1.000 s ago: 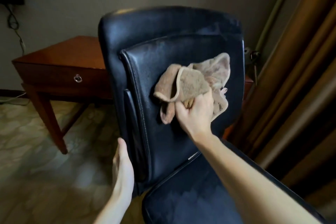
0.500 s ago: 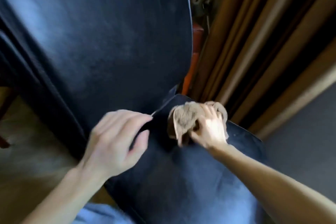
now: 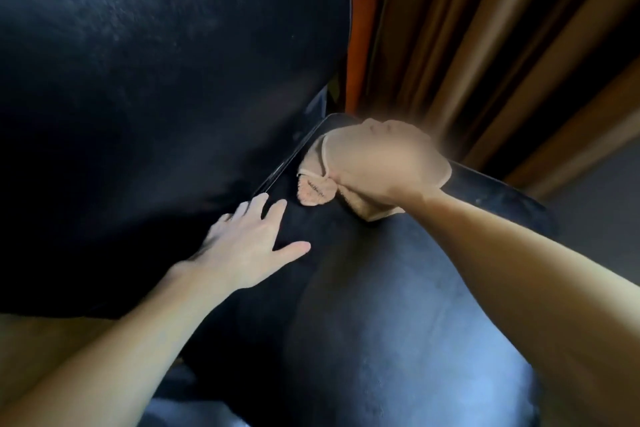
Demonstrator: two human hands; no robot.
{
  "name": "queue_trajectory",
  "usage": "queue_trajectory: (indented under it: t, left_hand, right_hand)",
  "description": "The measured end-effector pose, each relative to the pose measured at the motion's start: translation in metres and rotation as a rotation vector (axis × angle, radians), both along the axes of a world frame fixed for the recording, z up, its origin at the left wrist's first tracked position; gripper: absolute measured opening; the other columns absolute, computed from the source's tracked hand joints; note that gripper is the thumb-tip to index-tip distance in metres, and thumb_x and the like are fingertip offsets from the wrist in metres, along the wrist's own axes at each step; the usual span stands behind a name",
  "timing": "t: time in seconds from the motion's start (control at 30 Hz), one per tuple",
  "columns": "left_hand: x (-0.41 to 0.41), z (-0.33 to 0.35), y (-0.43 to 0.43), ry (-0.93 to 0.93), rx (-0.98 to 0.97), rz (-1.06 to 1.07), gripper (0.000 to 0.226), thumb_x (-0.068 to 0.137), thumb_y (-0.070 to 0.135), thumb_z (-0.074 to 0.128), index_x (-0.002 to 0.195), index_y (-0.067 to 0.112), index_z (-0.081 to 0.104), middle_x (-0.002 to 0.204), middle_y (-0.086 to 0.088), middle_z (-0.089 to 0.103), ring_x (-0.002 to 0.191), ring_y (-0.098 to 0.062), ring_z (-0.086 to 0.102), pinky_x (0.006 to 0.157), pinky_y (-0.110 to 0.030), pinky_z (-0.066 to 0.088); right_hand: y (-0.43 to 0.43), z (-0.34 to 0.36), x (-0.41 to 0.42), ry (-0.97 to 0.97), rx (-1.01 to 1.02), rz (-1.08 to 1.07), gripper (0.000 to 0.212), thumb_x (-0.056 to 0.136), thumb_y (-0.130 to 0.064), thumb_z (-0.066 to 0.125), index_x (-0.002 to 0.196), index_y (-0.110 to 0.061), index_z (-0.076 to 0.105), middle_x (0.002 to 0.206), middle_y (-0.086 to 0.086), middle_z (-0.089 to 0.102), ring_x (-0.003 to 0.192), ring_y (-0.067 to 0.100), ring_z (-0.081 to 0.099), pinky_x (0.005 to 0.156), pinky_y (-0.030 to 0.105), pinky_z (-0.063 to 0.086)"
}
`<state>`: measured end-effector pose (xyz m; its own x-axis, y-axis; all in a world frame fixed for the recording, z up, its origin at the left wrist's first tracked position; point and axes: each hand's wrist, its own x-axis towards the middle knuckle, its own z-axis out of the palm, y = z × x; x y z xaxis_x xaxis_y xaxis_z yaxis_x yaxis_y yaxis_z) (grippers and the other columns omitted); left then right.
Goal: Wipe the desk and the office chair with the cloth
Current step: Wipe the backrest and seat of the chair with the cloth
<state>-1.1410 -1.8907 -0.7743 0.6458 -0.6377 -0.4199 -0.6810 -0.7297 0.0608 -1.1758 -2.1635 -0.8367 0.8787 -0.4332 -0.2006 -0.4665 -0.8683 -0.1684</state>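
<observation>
— Biggest first?
— Black chair (image 3: 180, 135): backrest (image 3: 156, 45) filling the left and far side, seat (image 3: 398, 322) spreading near and right.
— Behind?
— Brown curtain (image 3: 485, 45) in folds at far right; orange wooden edge (image 3: 362, 45) squeezed between backrest and curtain.
— Hands?
— Left hand (image 3: 249, 243) flat on the seat near the crease under the backrest, fingers straight and spread, holding nothing.
— And the other?
— Right hand (image 3: 391, 163) blurred, at the far end of the seat, fingers curled round the cloth (image 3: 315, 189), pressing down on the seat.
— Cloth itself?
— Beige, bunched under the right hand, one loose fold poking out leftward, touching the seat, just beside the left fingertips but apart.
</observation>
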Motion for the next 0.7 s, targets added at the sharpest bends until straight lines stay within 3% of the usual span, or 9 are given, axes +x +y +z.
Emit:
queue_trajectory:
  t: [0.17,0.3,0.43,0.57,0.7]
  left_hand:
    - [0.009,-0.008,0.007,0.177,0.144,0.001,0.11,0.086,0.079,0.053,0.163,0.029,-0.007,0.171,0.002,-0.011,0.158,-0.021,-0.001,0.12,-0.048,0.025]
    - [0.007,-0.016,0.01,0.128,0.099,-0.014,0.113,0.085,0.069,0.066,0.163,0.031,-0.006,0.171,0.004,-0.01,0.157,-0.02,0.003,0.118,-0.046,0.027]
    - [0.007,-0.02,0.007,0.13,0.068,0.019,0.113,0.084,0.063,0.071,0.164,0.029,0.0,0.171,0.003,-0.004,0.156,-0.023,0.01,0.119,-0.047,0.027]
    - [0.006,-0.015,0.003,0.135,0.056,0.019,0.105,0.088,0.056,0.07,0.164,0.027,0.003,0.171,0.002,-0.002,0.156,-0.023,0.009,0.118,-0.047,0.03]
    - [0.0,-0.012,-0.003,0.118,0.098,-0.005,0.112,0.084,0.063,0.072,0.164,0.024,0.004,0.168,-0.003,0.006,0.154,-0.025,0.012,0.117,-0.044,0.029]
  right_hand:
    - [-0.009,0.005,-0.024,-0.125,-0.007,-0.007,0.092,0.065,-0.084,0.037,0.122,-0.019,0.068,0.165,0.003,0.029,0.156,0.024,0.008,0.117,0.066,0.021]
    - [-0.014,0.001,-0.08,-0.175,-0.011,-0.112,0.083,0.066,-0.079,0.043,0.112,-0.015,0.071,0.161,0.0,0.035,0.154,0.023,0.015,0.119,0.057,0.028]
    - [-0.006,0.0,-0.161,-0.284,-0.033,-0.226,0.073,0.065,-0.074,0.048,0.099,-0.013,0.071,0.138,0.0,0.045,0.129,0.034,0.047,0.102,0.049,0.046]
    - [0.016,0.004,-0.243,-0.345,-0.125,-0.213,0.083,0.064,-0.067,0.053,0.114,-0.005,0.074,0.137,0.015,0.063,0.125,0.037,0.059,0.098,0.049,0.053]
    - [0.019,0.029,-0.285,-0.233,-0.227,-0.118,0.073,0.057,-0.07,0.054,0.101,-0.017,0.076,0.112,0.005,0.074,0.099,0.032,0.071,0.075,0.039,0.058]
